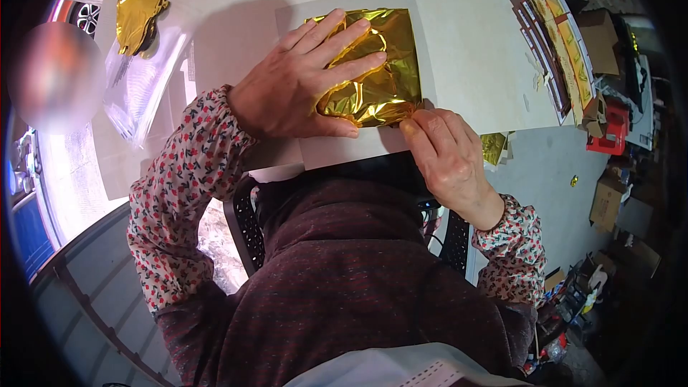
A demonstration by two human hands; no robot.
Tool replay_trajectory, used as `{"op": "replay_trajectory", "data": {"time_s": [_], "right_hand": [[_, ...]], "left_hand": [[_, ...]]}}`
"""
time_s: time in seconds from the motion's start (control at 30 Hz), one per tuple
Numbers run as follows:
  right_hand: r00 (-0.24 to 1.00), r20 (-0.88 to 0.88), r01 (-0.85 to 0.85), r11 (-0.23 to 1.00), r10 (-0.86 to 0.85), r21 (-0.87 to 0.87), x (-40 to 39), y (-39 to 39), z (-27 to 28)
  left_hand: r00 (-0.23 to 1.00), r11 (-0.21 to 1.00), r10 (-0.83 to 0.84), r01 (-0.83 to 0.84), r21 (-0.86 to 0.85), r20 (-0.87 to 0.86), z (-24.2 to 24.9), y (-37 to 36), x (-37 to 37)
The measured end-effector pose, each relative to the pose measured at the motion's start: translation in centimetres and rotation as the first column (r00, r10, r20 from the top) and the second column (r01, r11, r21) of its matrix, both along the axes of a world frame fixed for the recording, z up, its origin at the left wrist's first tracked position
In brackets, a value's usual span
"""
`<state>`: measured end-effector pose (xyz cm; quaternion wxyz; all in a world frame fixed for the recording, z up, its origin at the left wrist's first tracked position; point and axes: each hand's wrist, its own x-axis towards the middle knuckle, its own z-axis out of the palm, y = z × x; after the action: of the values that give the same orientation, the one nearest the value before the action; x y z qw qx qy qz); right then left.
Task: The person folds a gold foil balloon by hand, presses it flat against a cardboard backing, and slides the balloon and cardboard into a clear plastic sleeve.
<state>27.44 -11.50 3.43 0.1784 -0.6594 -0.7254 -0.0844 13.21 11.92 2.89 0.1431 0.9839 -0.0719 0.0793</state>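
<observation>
A square packet wrapped in shiny gold foil [398,50] lies near the table's front edge, on a pale sheet [330,152]. My left hand [308,75] rests flat across its left side, fingers spread and pressing on the foil. At the packet's lower right corner, my right hand [448,158] is closed, with thumb and forefinger pinching the foil edge. What is inside the foil cannot be seen.
Folded gold foil pieces [143,0] and clear plastic bags [140,89] lie at the table's left. Stacked printed card pieces [555,50] stand at the right edge. Beyond are a red plastic stool [613,129] and cardboard boxes [608,201] on the floor.
</observation>
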Motion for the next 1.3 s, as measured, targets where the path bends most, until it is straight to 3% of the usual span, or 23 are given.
{"op": "replay_trajectory", "data": {"time_s": [0.1, 0.2, 0.43, 0.7, 0.9, 1.3], "right_hand": [[0.994, -0.094, 0.049, 0.999, -0.049, -0.007, -0.2, 0.0, 0.1], [0.999, 0.022, 0.039, 0.999, -0.039, 0.022, 0.0, -0.1, -0.2], [0.991, -0.054, 0.123, 0.992, -0.122, 0.016, -0.4, 0.2, -0.5], [0.996, -0.027, 0.084, 0.994, -0.082, 0.064, -0.2, 0.3, -0.5], [0.995, -0.028, 0.097, 0.994, -0.099, -0.053, -0.4, 0.8, 0.0], [0.988, 0.057, -0.146, 0.988, 0.143, 0.059, 1.0, 0.4, -0.9]], "left_hand": [[1.000, 1.000, 0.000, 0.000, -0.008, -0.001, 0.0, 0.0, 0.0], [1.000, 1.000, 0.002, -0.002, -0.012, -0.001, -0.1, 0.0, 0.1], [1.000, 1.000, 0.005, -0.005, -0.025, 0.011, -0.2, -0.1, 0.1], [1.000, 1.000, 0.007, -0.006, -0.028, 0.019, -0.1, -0.1, 0.0], [1.000, 0.999, 0.012, -0.012, -0.032, 0.026, -0.1, -0.2, 0.0], [0.999, 1.000, 0.012, -0.011, -0.024, 0.044, -0.4, 0.0, -0.2]]}}
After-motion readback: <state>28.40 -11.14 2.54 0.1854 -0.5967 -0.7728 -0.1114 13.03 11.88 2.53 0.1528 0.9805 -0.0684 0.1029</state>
